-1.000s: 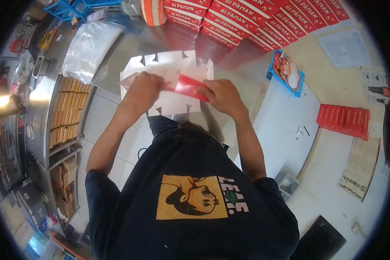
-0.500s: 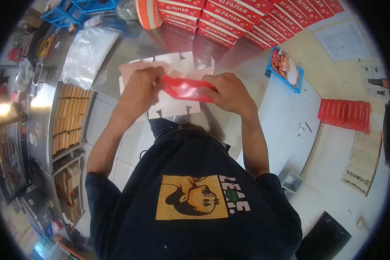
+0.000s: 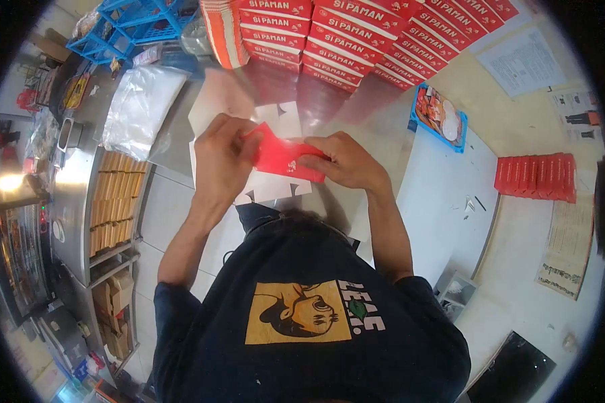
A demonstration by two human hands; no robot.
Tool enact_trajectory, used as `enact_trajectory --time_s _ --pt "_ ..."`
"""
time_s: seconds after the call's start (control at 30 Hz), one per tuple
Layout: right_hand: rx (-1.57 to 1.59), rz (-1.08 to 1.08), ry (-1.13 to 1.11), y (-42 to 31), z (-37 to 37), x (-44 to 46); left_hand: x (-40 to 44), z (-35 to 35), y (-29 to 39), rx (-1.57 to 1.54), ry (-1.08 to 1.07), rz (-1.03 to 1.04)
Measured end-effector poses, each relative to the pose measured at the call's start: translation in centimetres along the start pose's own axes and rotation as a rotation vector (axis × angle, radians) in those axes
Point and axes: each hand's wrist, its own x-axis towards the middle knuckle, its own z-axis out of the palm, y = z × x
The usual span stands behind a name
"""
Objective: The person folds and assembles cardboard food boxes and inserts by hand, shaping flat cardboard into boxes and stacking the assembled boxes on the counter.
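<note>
A red cardboard piece [image 3: 279, 156], pale on its other side, is held up between my two hands. My left hand [image 3: 227, 158] pinches its left part, where a pale panel [image 3: 225, 101] sticks up beyond the fingers. At the right end, my right hand [image 3: 346, 161] grips the red edge with thumb and fingers. Under the hands, flat white cardboard [image 3: 275, 188] with notched edges lies on the steel table [image 3: 370, 127]. My hands and the red piece hide much of it.
Stacked red boxes [image 3: 349, 43] stand at the table's far side, beside an orange-striped bundle [image 3: 225, 33]. Clear plastic bags [image 3: 141, 107] lie at the left. A blue-edged tray [image 3: 440, 117] is at the right, near a row of red packets [image 3: 534, 177].
The red piece has turned and bent between my hands, showing more of its red face. The pale panel has swung up past my left hand. Both hands keep hold.
</note>
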Motion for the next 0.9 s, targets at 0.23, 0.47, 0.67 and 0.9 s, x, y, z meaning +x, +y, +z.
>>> enact_trajectory --time_s 0.23,0.47,0.67,0.9 --pt "0.068 -0.101 0.094 0.6 0.8 -0.5 -0.1 0.7 0.9 0.087 -0.109 0.22" --pt "0.157 -0.127 0.113 1.5 1.4 -1.0 -0.2 0.1 1.2 0.045 -0.385 0.271" --pt "0.269 0.025 0.879 6.2 8.3 0.8 -4.9 5.5 -8.6 0.203 -0.037 0.303" --pt "1.026 0.718 1.008 17.7 17.1 -1.3 -8.9 10.4 -14.0 0.23 -0.11 0.125"
